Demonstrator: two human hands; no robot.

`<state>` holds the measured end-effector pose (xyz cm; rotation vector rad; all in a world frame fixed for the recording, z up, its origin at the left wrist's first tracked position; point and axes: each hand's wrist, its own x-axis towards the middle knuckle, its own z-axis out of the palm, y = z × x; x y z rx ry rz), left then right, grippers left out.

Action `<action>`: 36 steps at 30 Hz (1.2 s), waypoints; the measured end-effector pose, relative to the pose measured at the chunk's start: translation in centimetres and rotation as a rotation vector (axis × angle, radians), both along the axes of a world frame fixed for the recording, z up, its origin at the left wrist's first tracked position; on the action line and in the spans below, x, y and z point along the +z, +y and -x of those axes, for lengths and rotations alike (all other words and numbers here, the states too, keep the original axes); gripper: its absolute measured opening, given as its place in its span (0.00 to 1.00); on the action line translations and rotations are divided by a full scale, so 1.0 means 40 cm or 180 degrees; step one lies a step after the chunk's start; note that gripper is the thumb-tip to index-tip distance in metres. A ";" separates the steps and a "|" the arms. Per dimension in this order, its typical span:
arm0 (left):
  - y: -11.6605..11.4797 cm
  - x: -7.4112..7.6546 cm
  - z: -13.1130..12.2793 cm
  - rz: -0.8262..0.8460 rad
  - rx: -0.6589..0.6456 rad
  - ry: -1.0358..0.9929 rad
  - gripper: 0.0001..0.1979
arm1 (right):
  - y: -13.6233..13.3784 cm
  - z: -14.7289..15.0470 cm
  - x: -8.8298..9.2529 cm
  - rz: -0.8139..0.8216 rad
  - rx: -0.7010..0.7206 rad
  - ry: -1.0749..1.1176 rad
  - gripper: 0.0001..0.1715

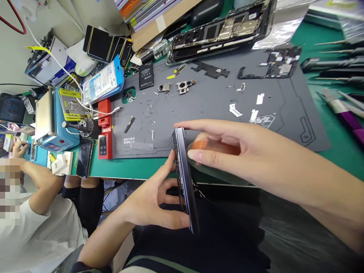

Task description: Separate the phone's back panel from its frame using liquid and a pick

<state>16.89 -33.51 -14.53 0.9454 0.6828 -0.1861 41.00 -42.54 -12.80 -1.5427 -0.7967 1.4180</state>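
Note:
Upright and edge-on above the bench's front edge is an opened phone [184,170], its dark frame towards my right and its inner parts towards my left. My left hand [162,204] grips it from the left, thumb at the lower end and fingers behind. My right hand [224,148] is at the phone's right side, index finger stretched over its top end. Between the right thumb and curled fingers is a thin, see-through flat piece [213,147], looking orange in part; its kind is unclear. Its tip is close to the phone's side; contact cannot be made out.
On the grey mat [199,110] lie loose screws, a battery [146,75], camera modules [185,87] and a black bracket [212,71]. Behind lies another opened phone [218,32]. A red device [105,131] stands left, screwdrivers [335,64] right. A co-worker [42,212] sits left.

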 end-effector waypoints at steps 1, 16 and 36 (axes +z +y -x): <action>0.000 0.001 -0.001 0.0005 0.0010 0.0006 0.76 | 0.001 0.001 0.001 -0.0015 -0.0031 -0.0050 0.41; -0.002 0.006 -0.006 -0.0069 0.0037 0.0015 0.75 | -0.029 0.015 -0.008 0.0053 0.0051 -0.0078 0.46; -0.005 0.007 -0.010 -0.0059 0.0047 0.0044 0.74 | 0.019 0.002 -0.025 -0.0243 -0.0083 -0.0688 0.30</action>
